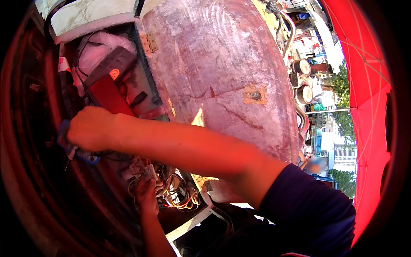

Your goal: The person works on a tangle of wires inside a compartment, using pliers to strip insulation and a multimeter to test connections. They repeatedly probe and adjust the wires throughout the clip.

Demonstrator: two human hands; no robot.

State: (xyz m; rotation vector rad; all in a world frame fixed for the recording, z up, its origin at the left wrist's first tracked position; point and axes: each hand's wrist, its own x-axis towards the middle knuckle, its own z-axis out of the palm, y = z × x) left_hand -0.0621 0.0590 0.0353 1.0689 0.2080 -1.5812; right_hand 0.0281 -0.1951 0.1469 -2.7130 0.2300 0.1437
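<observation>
Right hand (92, 128) grips a blue tool (63, 132)!

Left of the panel (214, 77), its thin tip (72, 153) points downward in view, long axis hidden; left hand (147, 195) touches wires (183, 198), grip unclear. A red box (108, 95) takes up room by the panel's hinged edge (150, 43).

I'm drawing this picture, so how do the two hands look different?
The right hand is curled around a blue-edged tool, while the left hand is at the tangled wires; its exact grip is hard to see. The right hand looks bright orange-red, but the left hand is darker, in shadow. The right hand is higher in the picture; the left hand is lower. Both are bare.
</observation>
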